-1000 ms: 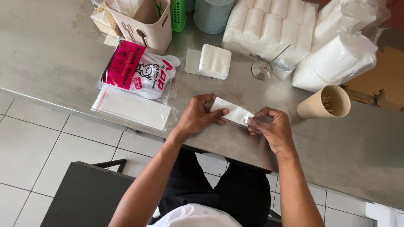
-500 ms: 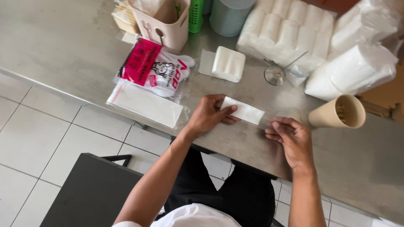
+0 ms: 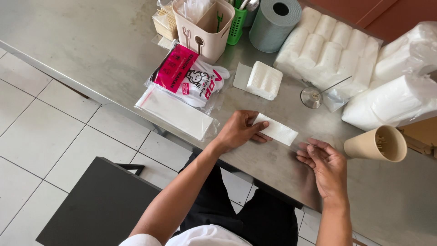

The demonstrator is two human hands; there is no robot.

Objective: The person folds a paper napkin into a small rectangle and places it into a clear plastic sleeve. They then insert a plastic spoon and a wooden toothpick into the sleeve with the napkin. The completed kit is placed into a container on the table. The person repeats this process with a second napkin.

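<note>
A folded white paper napkin lies flat on the steel table. My left hand presses on the napkin's left end with fingers and thumb. My right hand rests on the table just right of the napkin, fingers loosely curled, holding nothing and not touching it. A beige cup with thin sticks inside lies tilted to the right of that hand.
A clear bag of white napkins and a pink-and-white packet lie at left. Behind are a small white napkin stack, a beige cutlery holder, a grey roll, wrapped tissue rolls, a spike stand. A dark chair stands below.
My right hand has let go of the napkin and drawn back to the right. The napkin now lies flat under my left hand.
</note>
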